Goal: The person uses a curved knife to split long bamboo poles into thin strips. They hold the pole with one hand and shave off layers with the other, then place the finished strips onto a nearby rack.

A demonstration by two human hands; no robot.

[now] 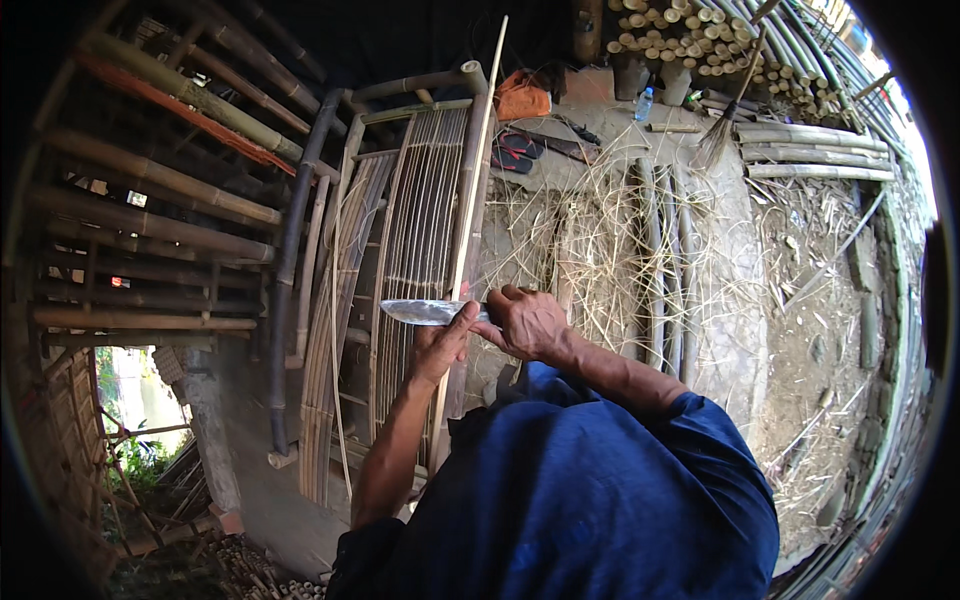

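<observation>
A knife (418,312) with a broad shiny blade points left, its handle mostly hidden in my right hand (530,322), whose fingers are wrapped around it. My left hand (440,348) is closed on a long pale bamboo strip (482,160), with its thumb up against the blade near the handle. The strip runs lengthwise away from me, and the blade lies across it. Beneath the hands stretches a bamboo frame (470,125) with a panel of thin parallel slats (425,200).
Bundled bamboo strips (335,370) lean left of the frame. Bamboo racks (160,180) fill the far left. Shavings (610,240) cover the floor around bamboo poles (650,260). Sandals (515,150), an orange bag (522,95), a bottle (643,104), a broom (715,138) and stacked bamboo (690,40) stand farther off.
</observation>
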